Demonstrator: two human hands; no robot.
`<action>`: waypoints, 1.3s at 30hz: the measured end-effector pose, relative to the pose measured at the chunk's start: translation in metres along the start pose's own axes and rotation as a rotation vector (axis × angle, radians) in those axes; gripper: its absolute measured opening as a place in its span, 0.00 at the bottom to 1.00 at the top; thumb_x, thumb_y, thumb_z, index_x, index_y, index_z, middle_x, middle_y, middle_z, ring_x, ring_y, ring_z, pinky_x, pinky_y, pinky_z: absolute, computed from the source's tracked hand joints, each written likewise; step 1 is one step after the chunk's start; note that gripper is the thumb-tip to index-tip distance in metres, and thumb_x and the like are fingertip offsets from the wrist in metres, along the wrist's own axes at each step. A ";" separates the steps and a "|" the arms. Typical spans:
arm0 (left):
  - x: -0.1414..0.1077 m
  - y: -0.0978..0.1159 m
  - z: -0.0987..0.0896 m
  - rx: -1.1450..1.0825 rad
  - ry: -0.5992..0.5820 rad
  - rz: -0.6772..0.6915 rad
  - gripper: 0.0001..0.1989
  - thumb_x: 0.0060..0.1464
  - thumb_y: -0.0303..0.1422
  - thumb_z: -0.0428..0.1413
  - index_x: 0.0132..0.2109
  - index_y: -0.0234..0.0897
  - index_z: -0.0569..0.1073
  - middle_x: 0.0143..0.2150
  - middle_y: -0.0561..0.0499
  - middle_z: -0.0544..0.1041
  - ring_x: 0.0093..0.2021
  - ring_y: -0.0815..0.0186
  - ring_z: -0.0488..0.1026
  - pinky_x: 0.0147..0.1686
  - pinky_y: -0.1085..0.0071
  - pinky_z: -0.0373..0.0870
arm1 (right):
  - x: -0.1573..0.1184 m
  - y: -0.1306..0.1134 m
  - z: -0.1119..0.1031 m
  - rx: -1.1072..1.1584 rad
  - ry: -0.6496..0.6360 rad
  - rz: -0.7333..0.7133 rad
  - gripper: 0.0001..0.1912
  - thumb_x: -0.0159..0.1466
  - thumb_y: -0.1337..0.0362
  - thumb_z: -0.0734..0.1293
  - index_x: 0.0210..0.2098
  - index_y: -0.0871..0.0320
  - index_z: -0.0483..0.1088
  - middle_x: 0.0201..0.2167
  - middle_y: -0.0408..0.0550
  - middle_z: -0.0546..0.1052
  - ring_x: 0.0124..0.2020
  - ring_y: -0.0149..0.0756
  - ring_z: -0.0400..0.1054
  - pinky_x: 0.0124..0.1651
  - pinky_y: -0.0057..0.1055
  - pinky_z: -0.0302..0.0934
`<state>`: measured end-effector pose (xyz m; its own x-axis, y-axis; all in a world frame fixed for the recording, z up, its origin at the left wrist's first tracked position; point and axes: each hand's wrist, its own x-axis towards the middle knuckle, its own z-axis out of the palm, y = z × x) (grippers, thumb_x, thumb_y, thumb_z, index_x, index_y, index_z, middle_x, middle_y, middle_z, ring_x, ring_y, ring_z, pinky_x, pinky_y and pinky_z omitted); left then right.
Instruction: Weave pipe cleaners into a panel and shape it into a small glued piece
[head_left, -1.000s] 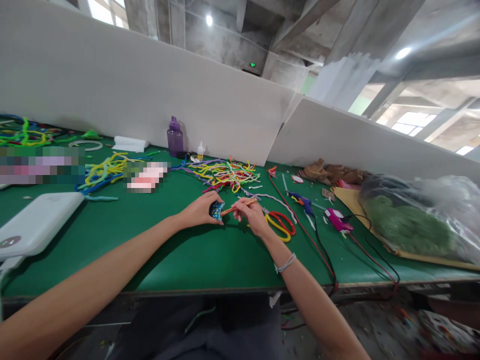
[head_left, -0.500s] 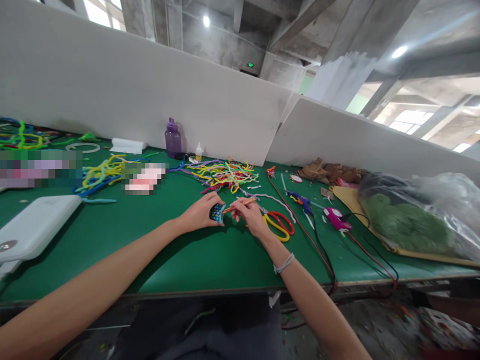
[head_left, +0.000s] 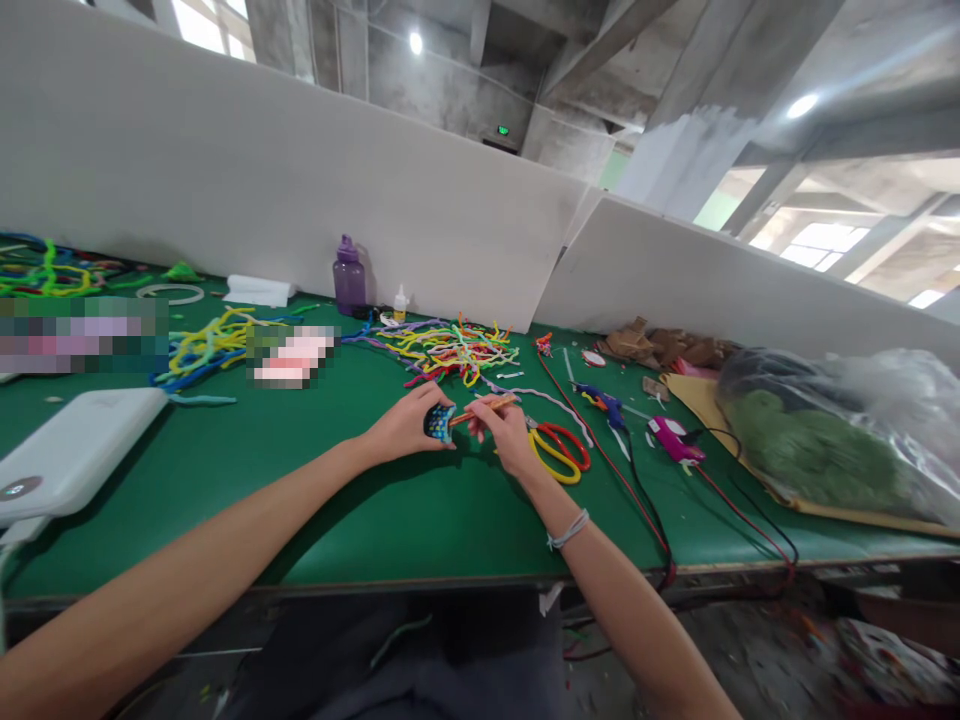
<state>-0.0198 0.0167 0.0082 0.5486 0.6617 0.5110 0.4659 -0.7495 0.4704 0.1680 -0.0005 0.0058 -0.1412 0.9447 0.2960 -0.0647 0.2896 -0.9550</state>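
My left hand (head_left: pixel 403 424) is wrapped round a small blue piece with a yellow and dark pattern (head_left: pixel 439 424), its fingers above and thumb below. In my right hand (head_left: pixel 501 428) is a thin brown stick (head_left: pixel 463 417), pinched between the fingers. The stick's left end meets the right edge of the patterned piece. Just right of my right wrist lie scissors (head_left: pixel 562 452) with one red and one yellow handle. Behind both hands is a pile of coloured fuzzy strips (head_left: pixel 457 350).
On the green table (head_left: pixel 360 540) are a white power bank (head_left: pixel 82 450), a purple bottle (head_left: pixel 349 278), a small glue bottle (head_left: pixel 400 303), a blue glue gun (head_left: pixel 602 403), a magenta device (head_left: pixel 676 440) and a plastic bag with green material (head_left: pixel 817 440). Cables hang over the front edge.
The view has shifted slightly, and the scene sits a little further right. Both hands keep nearly the same pose, with the stick still at the patterned piece.
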 end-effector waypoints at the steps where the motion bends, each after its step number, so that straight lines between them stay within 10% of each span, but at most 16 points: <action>1: 0.000 0.001 0.000 -0.004 0.001 0.004 0.26 0.37 0.45 0.61 0.41 0.38 0.65 0.40 0.49 0.66 0.41 0.61 0.66 0.41 0.66 0.65 | 0.001 0.001 -0.001 0.021 0.028 0.000 0.12 0.56 0.56 0.64 0.28 0.59 0.71 0.17 0.41 0.69 0.17 0.27 0.61 0.18 0.23 0.53; 14: -0.003 0.000 0.000 0.023 -0.043 0.024 0.23 0.39 0.45 0.60 0.40 0.36 0.66 0.37 0.50 0.66 0.37 0.64 0.66 0.37 0.69 0.64 | -0.004 0.002 0.006 -0.004 -0.072 -0.029 0.10 0.57 0.58 0.64 0.29 0.58 0.71 0.20 0.42 0.71 0.20 0.28 0.63 0.23 0.26 0.58; 22: -0.001 -0.005 0.001 0.031 0.008 -0.029 0.27 0.36 0.46 0.61 0.41 0.35 0.66 0.38 0.50 0.66 0.39 0.62 0.66 0.40 0.68 0.64 | -0.001 -0.002 -0.001 -0.037 0.110 -0.066 0.11 0.57 0.57 0.64 0.28 0.59 0.71 0.17 0.41 0.69 0.17 0.26 0.61 0.18 0.23 0.53; 29: -0.002 -0.004 -0.003 -0.028 -0.021 -0.042 0.26 0.36 0.46 0.62 0.40 0.35 0.68 0.37 0.50 0.68 0.38 0.63 0.66 0.39 0.69 0.64 | -0.002 0.000 0.007 -0.001 -0.043 -0.018 0.12 0.55 0.57 0.66 0.34 0.57 0.73 0.23 0.44 0.73 0.25 0.33 0.67 0.23 0.27 0.62; 39: 0.001 -0.003 0.000 -0.879 -0.207 -0.535 0.20 0.44 0.42 0.59 0.41 0.32 0.73 0.39 0.46 0.75 0.37 0.63 0.72 0.43 0.66 0.65 | 0.008 -0.008 -0.017 0.228 0.325 -0.060 0.15 0.56 0.53 0.64 0.25 0.60 0.68 0.14 0.38 0.62 0.15 0.23 0.56 0.15 0.22 0.45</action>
<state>-0.0207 0.0192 0.0068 0.5662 0.8242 -0.0119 0.0603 -0.0270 0.9978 0.1846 0.0077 0.0159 0.1871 0.9373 0.2941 -0.2865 0.3384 -0.8963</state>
